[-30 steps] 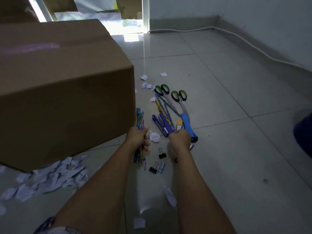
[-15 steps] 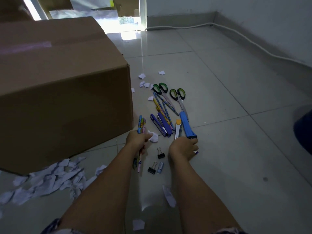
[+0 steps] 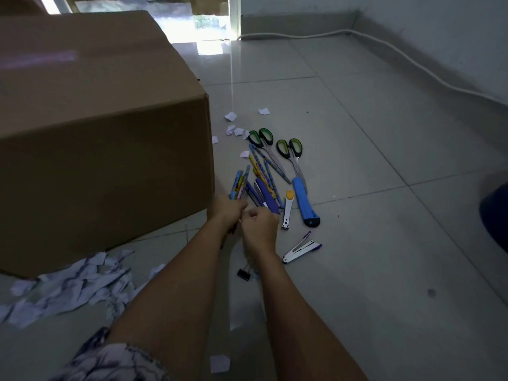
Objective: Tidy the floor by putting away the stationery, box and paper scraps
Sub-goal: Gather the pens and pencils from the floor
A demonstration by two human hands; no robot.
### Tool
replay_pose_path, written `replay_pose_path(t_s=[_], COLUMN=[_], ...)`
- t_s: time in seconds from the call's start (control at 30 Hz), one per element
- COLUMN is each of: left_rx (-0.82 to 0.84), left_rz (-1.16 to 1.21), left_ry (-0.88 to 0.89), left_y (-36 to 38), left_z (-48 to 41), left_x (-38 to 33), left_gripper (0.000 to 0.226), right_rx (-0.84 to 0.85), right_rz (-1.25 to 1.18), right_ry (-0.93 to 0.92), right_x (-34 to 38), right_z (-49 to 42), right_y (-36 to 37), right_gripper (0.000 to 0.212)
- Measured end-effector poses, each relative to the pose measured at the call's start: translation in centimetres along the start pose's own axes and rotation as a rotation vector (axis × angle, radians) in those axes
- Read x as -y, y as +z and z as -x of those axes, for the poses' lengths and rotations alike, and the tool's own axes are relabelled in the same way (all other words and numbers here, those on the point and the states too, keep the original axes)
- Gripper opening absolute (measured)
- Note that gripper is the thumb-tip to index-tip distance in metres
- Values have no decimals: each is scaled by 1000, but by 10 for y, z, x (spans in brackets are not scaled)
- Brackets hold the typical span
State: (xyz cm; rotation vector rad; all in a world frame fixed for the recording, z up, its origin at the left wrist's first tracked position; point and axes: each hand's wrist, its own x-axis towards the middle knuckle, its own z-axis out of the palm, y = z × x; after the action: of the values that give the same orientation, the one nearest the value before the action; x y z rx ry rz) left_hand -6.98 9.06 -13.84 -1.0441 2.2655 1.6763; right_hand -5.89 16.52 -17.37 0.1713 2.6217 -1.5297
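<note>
left hand: fingers curled round patterned blue pencil bundle, held beside brown cardboard box | right hand: fingers curled, touched left, contents indiscernible | white paper scraps lay by box

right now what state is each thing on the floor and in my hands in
cardboard box: top shut, standing upright
left hand: grips a bundle of pencils
right hand: fingers curled beside the left hand, contents hidden
scissors: both pairs closed, lying flat
stapler: hinged open, lying loose
paper scraps: scattered beside the box
</note>
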Motion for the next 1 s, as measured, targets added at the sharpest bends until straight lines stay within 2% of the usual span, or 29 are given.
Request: replay_pose_path(t_s=[0.07,0.13,0.2,0.27,0.3,0.4,0.47,0.5,0.67,0.77,0.83,0.93,1.0], left_rx=[-24,-63,-76,-82,-89,-110,-111,-98,-53,-23,-35,-53,-65], left_rz=[-57,-114,-133,-153,-166,-153,-142,-137,-52,22,23,11,-1], left_ry=[14,5,-7,0,9,14,10,0,-64,-102,-112,-121,-129], left_y=[-3,-6,-9,-7,-6,-2,-1,-1,-6,-11,-14,-16,-16], left_z=[-2,-2,-2,-4,-5,-13,-17,-18,-22,-22,-22,-26,-28], left_x=[4,9,13,14,14,13,13,14,22,24,27,34,37], left_gripper=[31,34,34,35,35,32,31,30,25,22,21,27,33], right_rx=[-51,-80,0,86,105,89,82,84,200,241,190,75,76], right_rz=[-38,53,219,332,340,289,305,338,632,696,697,703,677], right_ry=[24,45,58,24,6,14,16,9,-49,-41,-93,-144,-108], right_x=[1,6,11,12,13,14,15,13,0,-9,-13,-13,-11], right_z=[-13,-31,-50,-63,-68,-84,-93,-98,-120,-127,-126,-122,-124], right_y=[-11,-21,-24,-22,-21,-17,-15,-15,-12,-9,-3,5,8], right_gripper=[21,23,32,24,16,31,19,22,67,79,69,41,36])
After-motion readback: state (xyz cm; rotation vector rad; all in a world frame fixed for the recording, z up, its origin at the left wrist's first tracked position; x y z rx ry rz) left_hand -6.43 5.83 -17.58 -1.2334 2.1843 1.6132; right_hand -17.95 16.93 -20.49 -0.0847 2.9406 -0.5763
